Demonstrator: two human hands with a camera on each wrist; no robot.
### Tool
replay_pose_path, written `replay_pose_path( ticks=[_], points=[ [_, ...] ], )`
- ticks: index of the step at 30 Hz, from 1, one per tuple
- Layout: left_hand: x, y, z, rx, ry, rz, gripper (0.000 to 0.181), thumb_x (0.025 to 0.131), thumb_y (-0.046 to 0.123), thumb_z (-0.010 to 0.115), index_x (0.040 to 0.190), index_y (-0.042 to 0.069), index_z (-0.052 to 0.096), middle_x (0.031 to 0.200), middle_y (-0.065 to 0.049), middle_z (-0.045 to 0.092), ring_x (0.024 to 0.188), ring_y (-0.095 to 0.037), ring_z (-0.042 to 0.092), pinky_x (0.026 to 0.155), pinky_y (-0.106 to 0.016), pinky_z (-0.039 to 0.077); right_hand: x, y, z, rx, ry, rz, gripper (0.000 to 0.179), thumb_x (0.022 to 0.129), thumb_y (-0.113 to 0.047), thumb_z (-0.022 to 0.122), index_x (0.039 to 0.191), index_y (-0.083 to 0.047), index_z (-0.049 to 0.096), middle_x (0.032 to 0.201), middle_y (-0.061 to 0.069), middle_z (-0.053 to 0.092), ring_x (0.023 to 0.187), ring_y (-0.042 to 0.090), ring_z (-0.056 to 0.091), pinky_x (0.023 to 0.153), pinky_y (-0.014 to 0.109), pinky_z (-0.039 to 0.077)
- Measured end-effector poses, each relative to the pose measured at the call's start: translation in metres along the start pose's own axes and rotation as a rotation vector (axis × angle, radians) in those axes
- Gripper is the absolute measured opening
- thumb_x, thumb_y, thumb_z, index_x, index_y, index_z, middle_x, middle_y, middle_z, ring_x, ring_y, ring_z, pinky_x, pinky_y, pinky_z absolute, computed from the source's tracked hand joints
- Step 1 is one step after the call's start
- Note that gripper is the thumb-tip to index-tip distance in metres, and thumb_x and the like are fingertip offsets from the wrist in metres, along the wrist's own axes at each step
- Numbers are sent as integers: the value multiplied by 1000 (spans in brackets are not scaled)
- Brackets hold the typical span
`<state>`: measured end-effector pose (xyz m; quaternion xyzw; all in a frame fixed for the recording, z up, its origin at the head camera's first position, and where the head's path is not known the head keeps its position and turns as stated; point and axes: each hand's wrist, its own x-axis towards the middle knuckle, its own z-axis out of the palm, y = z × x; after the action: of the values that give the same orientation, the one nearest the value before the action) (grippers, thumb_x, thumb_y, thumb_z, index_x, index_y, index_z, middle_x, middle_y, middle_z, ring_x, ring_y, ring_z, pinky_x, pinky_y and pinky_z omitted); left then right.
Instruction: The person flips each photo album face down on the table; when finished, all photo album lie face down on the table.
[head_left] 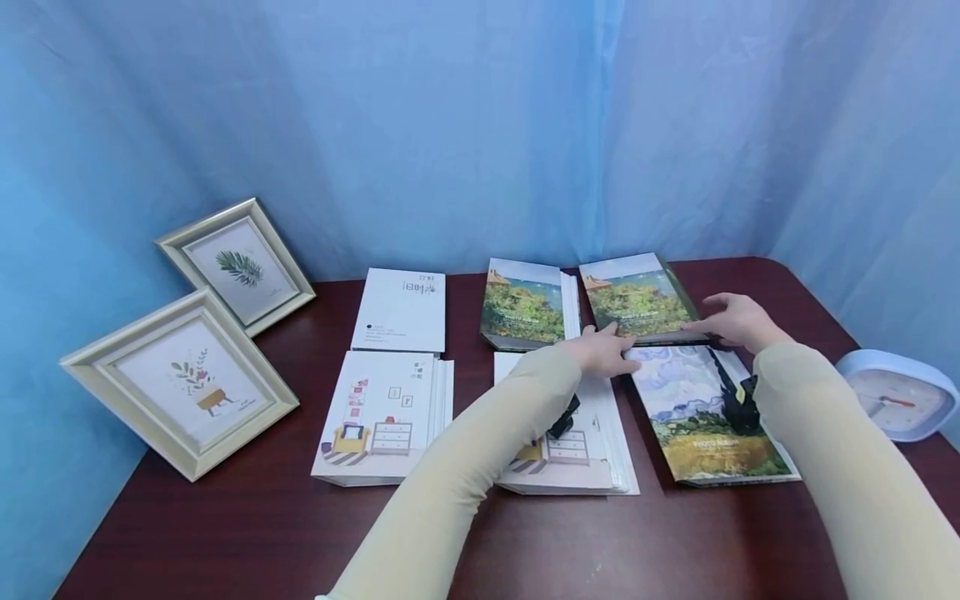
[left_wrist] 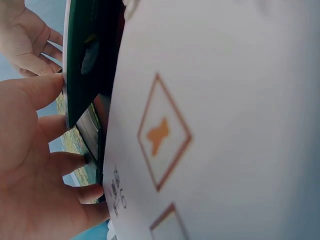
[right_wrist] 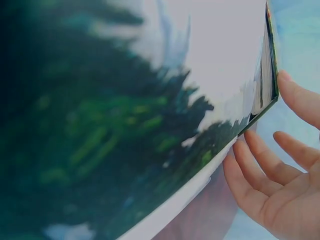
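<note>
At the back right lies a photo album (head_left: 633, 296) with a garden painting on its cover. My left hand (head_left: 596, 352) reaches over a white album (head_left: 566, 479), fingertips at the garden album's near left corner. In the left wrist view, the thumb and index finger of my left hand (left_wrist: 45, 165) meet the dark edge of the front album. My right hand (head_left: 738, 321) is at the garden album's right side, its fingers extended along the edge. Just below lies an album with a cypress painting (head_left: 697, 417), partly covered by my right sleeve.
Another garden album (head_left: 521, 304) and a white album (head_left: 401, 308) lie along the back. A white furniture-print album (head_left: 378, 417) is at front left. Two picture frames (head_left: 243, 271) (head_left: 187, 379) stand left; a pale blue clock (head_left: 896, 396) stands right. Curtains (head_left: 450, 125) hang behind the table.
</note>
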<state>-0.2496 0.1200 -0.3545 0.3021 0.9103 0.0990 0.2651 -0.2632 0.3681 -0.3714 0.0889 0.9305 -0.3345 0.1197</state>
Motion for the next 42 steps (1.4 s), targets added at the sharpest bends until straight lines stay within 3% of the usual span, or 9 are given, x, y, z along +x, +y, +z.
replay_pose_path(
  ticks=[4, 6, 9, 11, 14, 18, 23, 30, 42],
  points=[
    [2, -4, 0, 11, 38, 33, 56, 100, 47, 37, 151, 32, 21, 160, 0, 12, 147, -23, 8, 115, -33, 22, -1, -4, 1, -16, 3, -22, 100, 81, -51, 69, 144, 11, 21, 137, 39, 32, 119, 52, 42, 79, 50, 51],
    [2, -7, -1, 14, 69, 64, 54, 101, 44, 38, 151, 28, 24, 158, 0, 20, 147, -20, 11, 116, -32, 21, -6, -14, -1, -24, -14, -23, 91, 86, -40, 67, 145, 10, 19, 135, 39, 34, 119, 52, 42, 94, 59, 42],
    [1, -10, -4, 18, 114, 107, 52, 102, 39, 38, 151, 23, 26, 155, 0, 30, 146, -16, 17, 116, -30, 20, -7, -21, -1, -49, 1, -44, 86, 87, -38, 65, 144, 10, 23, 132, 39, 39, 118, 52, 43, 92, 59, 42],
    [-2, -12, -6, 7, 142, 126, 51, 103, 36, 38, 150, 21, 27, 153, 1, 34, 143, -16, 25, 113, -29, 27, -8, -26, 1, -58, 13, -58, 83, 88, -37, 65, 143, 10, 25, 130, 38, 40, 118, 52, 42, 92, 60, 41],
    [-5, -14, -9, -33, 175, 143, 50, 103, 32, 39, 150, 17, 30, 150, 1, 39, 132, -15, 44, 98, -27, 40, -10, -35, 4, -64, 20, -87, 80, 89, -34, 65, 143, 10, 26, 128, 37, 42, 116, 51, 43, 91, 61, 41],
    [-7, -16, -11, -60, 213, 168, 48, 103, 30, 40, 148, 14, 34, 139, -3, 52, 111, -14, 59, 82, -25, 44, -13, -44, 8, -72, 19, -120, 77, 90, -30, 64, 143, 10, 26, 126, 36, 45, 114, 50, 45, 89, 60, 43],
    [-11, -19, -14, -83, 239, 176, 45, 102, 30, 41, 145, 13, 41, 134, -5, 57, 86, -13, 63, 78, -25, 43, -12, -49, 13, -74, -8, -150, 75, 90, -29, 64, 143, 9, 27, 127, 37, 45, 114, 50, 46, 88, 58, 44],
    [-22, -23, -16, -121, 280, 196, 41, 102, 27, 42, 140, 11, 48, 138, -3, 54, 118, -13, 56, 99, -26, 43, -11, -56, 22, -41, -31, -169, 73, 90, -29, 64, 144, 6, 30, 126, 36, 49, 111, 47, 51, 84, 54, 48],
    [-42, -37, -21, -199, 356, 171, 39, 102, 24, 43, 137, 9, 51, 137, -8, 53, 123, -19, 52, 100, -31, 43, -20, -77, 41, 84, -118, -157, 74, 93, -33, 60, 149, -2, 24, 135, 32, 43, 120, 44, 47, 96, 52, 44]
  ],
)
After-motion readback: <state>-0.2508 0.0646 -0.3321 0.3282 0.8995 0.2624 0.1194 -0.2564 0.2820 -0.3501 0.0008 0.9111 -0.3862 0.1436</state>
